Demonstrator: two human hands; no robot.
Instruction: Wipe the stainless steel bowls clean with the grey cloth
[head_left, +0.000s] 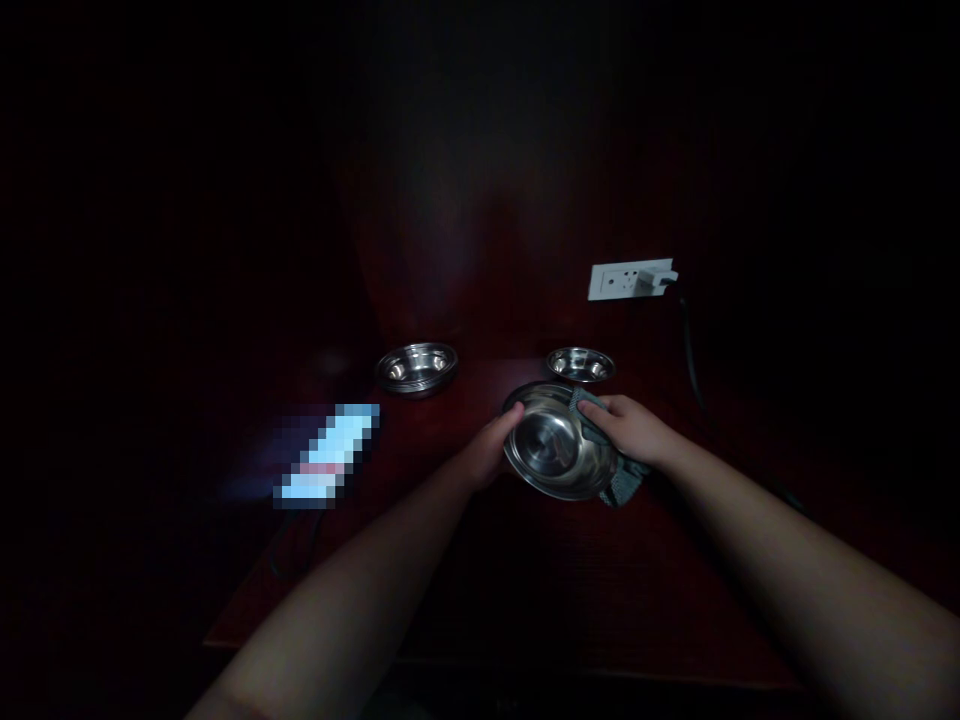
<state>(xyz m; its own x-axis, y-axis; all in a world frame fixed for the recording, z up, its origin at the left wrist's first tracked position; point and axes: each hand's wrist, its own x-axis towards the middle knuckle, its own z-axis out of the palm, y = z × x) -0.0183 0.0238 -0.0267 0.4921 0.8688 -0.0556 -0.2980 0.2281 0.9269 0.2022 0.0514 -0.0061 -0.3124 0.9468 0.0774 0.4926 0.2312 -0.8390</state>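
A shiny steel bowl (pixel 551 448) is tilted toward me above a dark red table (pixel 600 580). My left hand (pixel 491 448) grips its left rim, fingers curled round the edge. My right hand (pixel 626 428) presses a grey cloth (pixel 619 478) against the bowl's right rim, and the cloth hangs down below the hand. Both forearms reach in from the bottom of the view.
Two more steel bowls rest farther back: a stack (pixel 417 368) at the left and a single bowl (pixel 580 364) at the right. A lit phone screen (pixel 328 456) lies at the left. A white wall socket (pixel 631 279) with a plugged black cable sits behind. The surroundings are very dark.
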